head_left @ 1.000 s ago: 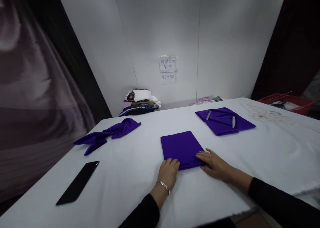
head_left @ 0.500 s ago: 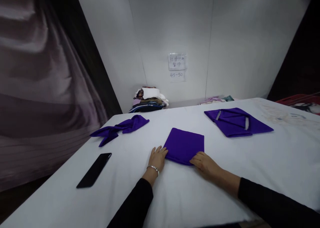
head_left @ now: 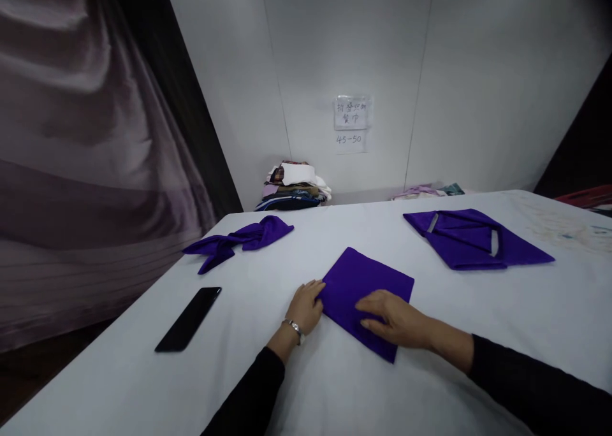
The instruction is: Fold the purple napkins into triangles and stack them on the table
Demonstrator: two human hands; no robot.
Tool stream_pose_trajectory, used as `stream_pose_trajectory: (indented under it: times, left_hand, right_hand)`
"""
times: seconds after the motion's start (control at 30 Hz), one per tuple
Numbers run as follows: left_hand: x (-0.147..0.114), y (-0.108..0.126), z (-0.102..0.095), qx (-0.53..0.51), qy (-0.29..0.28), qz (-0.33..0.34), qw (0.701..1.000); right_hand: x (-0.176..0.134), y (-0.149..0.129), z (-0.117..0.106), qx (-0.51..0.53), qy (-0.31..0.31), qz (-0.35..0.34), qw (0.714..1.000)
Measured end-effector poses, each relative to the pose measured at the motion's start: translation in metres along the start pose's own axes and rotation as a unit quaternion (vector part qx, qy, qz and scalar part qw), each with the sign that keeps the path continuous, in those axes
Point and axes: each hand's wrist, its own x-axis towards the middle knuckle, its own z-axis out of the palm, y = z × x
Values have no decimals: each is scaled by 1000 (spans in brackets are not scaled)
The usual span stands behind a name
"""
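A folded purple cloth napkin lies flat on the white tablecloth, turned so that one corner points toward me. At its left corner rests my left hand, fingers stretched out with the tips on the edge; a silver bracelet is on that wrist. My right hand is over the napkin's lower right part, thumb and fingers apart and nothing between them. Whether its fingertips touch the fabric I cannot tell.
To the left are a twisted purple cloth and a black phone. A folded purple cloth with pockets lies at the right. Behind the white table, stacked clothes stand by the wall, below a paper sign.
The napkin has turned and spread, with a corner now reaching down to the right. My right hand has left its lower edge and moved over it. My left hand stays by the left corner.
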Motion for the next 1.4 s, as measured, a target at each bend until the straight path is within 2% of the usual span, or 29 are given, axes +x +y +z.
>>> stream_pose_trajectory:
  times: [0.1, 0.2, 0.3, 0.43, 0.63, 0.8, 1.1, 1.27, 1.4]
  left_hand:
    - [4, 16, 10, 34, 5, 1, 999]
    - [6, 24, 23, 75, -23, -10, 997]
    - [5, 23, 31, 90, -36, -13, 995]
    - [4, 18, 34, 99, -32, -9, 995]
    - [3, 13, 40, 98, -19, 1, 995]
    - [3, 11, 42, 91, -18, 1, 996]
    - [5, 17, 33, 109, -41, -6, 993]
    - [8, 9, 40, 124, -26, 2, 992]
    - [11, 5, 43, 125, -30, 7, 992]
  right_hand:
    - [39, 19, 9, 11, 7, 21, 1000]
    - [76, 35, 27, 3, -40, 41, 998]
    - [100, 48, 43, -14, -93, 43, 995]
    - [109, 73, 48, -35, -123, 42, 991]
    - [112, 122, 37, -86, -96, 92, 987]
    - [116, 143, 30, -92, -90, 129, 983]
    - [114, 145, 27, -72, -63, 129, 987]
    - [119, 127, 20, -85, -37, 134, 987]
    - [117, 91, 29, -52, -59, 38, 996]
